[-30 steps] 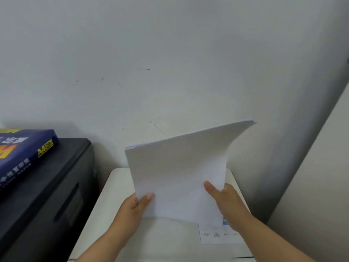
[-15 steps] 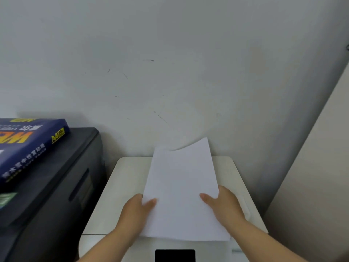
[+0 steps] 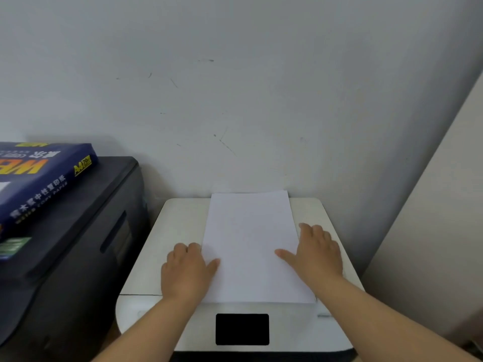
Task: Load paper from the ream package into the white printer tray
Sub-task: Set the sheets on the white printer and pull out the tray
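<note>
Paper (image 3: 248,244) lies flat on the white printer (image 3: 180,226) lid, its far edge at the wall.

Left hand (image 3: 188,273): fingers curled at the left edge, thumb on the sheet; cannot tell if it grips.

Right hand (image 3: 317,254): fingers straight, thumb pressing the sheet.

Ream (image 3: 39,178) sits far left. No open tray is visible, so loading is judged outstanding.

Both bare forearms reach in from below, palms down. The left hand (image 3: 187,273) has its fingers curled along the edge of the paper (image 3: 248,241), thumb on top. The right hand (image 3: 317,253) lies flatter, fingers pretty much straight, thumb pointing inward.
</note>
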A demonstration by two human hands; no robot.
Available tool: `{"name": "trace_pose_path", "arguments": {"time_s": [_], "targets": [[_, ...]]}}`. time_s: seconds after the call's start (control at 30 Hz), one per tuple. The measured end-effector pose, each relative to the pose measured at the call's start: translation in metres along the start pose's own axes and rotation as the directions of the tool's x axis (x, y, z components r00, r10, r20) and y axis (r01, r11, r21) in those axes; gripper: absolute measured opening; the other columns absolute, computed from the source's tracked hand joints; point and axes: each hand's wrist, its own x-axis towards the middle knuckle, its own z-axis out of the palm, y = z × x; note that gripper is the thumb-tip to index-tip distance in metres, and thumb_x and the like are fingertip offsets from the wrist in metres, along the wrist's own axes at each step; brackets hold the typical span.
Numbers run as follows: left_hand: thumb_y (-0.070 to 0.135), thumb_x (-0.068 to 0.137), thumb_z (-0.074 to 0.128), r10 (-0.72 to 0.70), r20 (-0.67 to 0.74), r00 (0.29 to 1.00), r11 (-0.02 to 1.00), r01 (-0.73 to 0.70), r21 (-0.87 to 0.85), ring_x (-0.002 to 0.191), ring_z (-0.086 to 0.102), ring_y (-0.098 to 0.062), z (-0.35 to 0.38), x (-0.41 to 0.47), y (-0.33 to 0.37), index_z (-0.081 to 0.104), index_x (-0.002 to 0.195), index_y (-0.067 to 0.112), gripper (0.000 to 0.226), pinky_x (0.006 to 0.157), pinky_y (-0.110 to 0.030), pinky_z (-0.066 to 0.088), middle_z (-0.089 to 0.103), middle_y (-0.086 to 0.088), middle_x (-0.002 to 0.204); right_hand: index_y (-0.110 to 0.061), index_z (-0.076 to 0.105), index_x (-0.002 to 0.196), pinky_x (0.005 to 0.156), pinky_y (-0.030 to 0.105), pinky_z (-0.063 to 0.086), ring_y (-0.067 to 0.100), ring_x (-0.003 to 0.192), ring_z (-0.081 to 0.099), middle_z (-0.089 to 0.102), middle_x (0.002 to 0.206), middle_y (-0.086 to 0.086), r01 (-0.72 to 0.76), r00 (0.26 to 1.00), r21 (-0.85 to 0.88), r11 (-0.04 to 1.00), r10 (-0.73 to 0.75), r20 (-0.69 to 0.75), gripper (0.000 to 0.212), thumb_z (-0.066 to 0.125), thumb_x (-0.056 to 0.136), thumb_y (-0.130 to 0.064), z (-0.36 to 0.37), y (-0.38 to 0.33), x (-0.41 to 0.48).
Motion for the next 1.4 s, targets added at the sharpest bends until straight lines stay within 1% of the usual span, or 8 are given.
{"name": "trace_pose_path", "arguments": {"time_s": [0.2, 0.47, 0.63, 0.77, 0.9, 1.13, 1.27, 1.4], "targets": [[0.039, 0.093, 0.046, 0.11, -0.164, 0.98, 0.968, -0.143, -0.207, 0.121, 0.05, -0.02, -0.014, -0.026, -0.031, 0.055, 0.127, 0.022, 0.04, 0.1, -0.035, 0.038, 0.055, 0.001, 0.132, -0.016, 0.05, 0.129, 0.091, 0.024, 0.04, 0.013, 0.111, 0.051, 0.056, 0.125, -0.001, 0.042, 0.988, 0.628, 0.777, 0.062, -0.142, 0.043, 0.058, 0.09, -0.03, -0.024, 0.014, -0.052], [0.034, 0.085, 0.042, 0.574, -0.208, 0.792, 0.809, -0.588, -0.003, 0.07, 0.065, -0.015, 0.009, -0.094, -0.094, 0.072, 0.08, 0.021, 0.034, 0.061, -0.027, 0.051, 0.068, 0.008, 0.08, -0.015, 0.07, 0.098, 0.078, 0.017, 0.044, 0.009, 0.09, 0.059, 0.066, 0.092, -0.007, 0.039, 0.995, 0.411, 0.911, 0.002, -0.099, 0.015, 0.065, 0.086, -0.022, 0.024, 0.045, -0.146], [0.038, 0.095, 0.032, 0.67, -0.186, 0.719, 0.73, -0.683, -0.008, 0.057, 0.057, -0.01, 0.049, -0.13, -0.114, 0.068, 0.069, 0.024, 0.046, 0.054, -0.019, 0.042, 0.061, 0.009, 0.067, -0.025, 0.062, 0.07, 0.057, 0.012, 0.041, 0.002, 0.068, 0.058, 0.064, 0.068, -0.011, -0.162, 0.987, 0.541, 0.825, 0.124, 0.106, 0.016, 0.065, 0.085, -0.025, 0.061, 0.032, -0.186], [0.025, 0.067, 0.046, 0.721, 0.001, 0.692, 0.68, -0.708, 0.191, 0.06, 0.059, -0.014, 0.078, -0.145, -0.119, 0.066, 0.066, 0.023, 0.019, 0.051, -0.025, 0.047, 0.06, 0.006, 0.069, -0.016, 0.054, 0.053, 0.058, 0.029, 0.043, 0.015, 0.055, 0.052, 0.056, 0.055, 0.0, -0.424, 0.905, 0.645, 0.635, 0.266, 0.333, 0.035, 0.058, 0.088, -0.013, 0.099, 0.015, -0.198], [0.026, 0.068, 0.049, 0.727, 0.003, 0.686, 0.673, -0.714, 0.194, 0.071, 0.063, -0.018, 0.101, -0.15, -0.116, 0.062, 0.095, 0.022, 0.03, 0.065, -0.031, 0.048, 0.064, 0.004, 0.077, -0.003, 0.059, 0.071, 0.053, 0.025, 0.05, 0.016, 0.055, 0.049, 0.054, 0.063, 0.009, -0.605, 0.782, 0.777, 0.171, 0.311, 0.54, 0.023, 0.05, 0.093, -0.003, 0.112, -0.013, -0.198], [0.017, 0.092, 0.05, 0.237, 0.087, 0.968, 0.877, -0.174, -0.447, 0.093, 0.061, -0.022, 0.096, -0.148, -0.085, 0.07, 0.094, 0.009, 0.022, 0.081, -0.025, 0.042, 0.069, -0.007, 0.096, 0.012, 0.049, 0.124, 0.102, 0.042, 0.042, 0.041, 0.117, 0.055, 0.056, 0.125, 0.031, -0.65, 0.698, 0.754, -0.097, 0.317, 0.642, 0.035, 0.051, 0.094, -0.007, 0.111, -0.027, -0.188], [0.02, 0.094, 0.05, -0.086, 0.428, 0.9, 0.448, 0.419, -0.79, 0.074, 0.067, -0.024, 0.098, -0.149, -0.063, 0.062, 0.071, 0.017, 0.026, 0.076, -0.037, 0.057, 0.069, -0.007, 0.078, 0.007, 0.05, 0.124, 0.088, 0.032, 0.044, 0.031, 0.105, 0.057, 0.055, 0.13, 0.026, -0.654, 0.675, 0.737, -0.17, 0.308, 0.67, 0.034, 0.048, 0.095, -0.01, 0.117, -0.029, -0.185], [0.017, 0.095, 0.052, -0.183, 0.607, 0.773, 0.088, 0.628, -0.774, 0.059, 0.061, -0.017, 0.095, -0.148, -0.048, 0.055, 0.072, 0.01, 0.024, 0.046, -0.017, 0.053, 0.063, -0.008, 0.072, 0.003, 0.054, 0.109, 0.087, 0.032, 0.044, 0.028, 0.098, 0.057, 0.057, 0.127, 0.026, -0.675, 0.641, 0.712, -0.195, 0.324, 0.696, 0.02, 0.046, 0.094, -0.008, 0.118, -0.031, -0.181]]}}
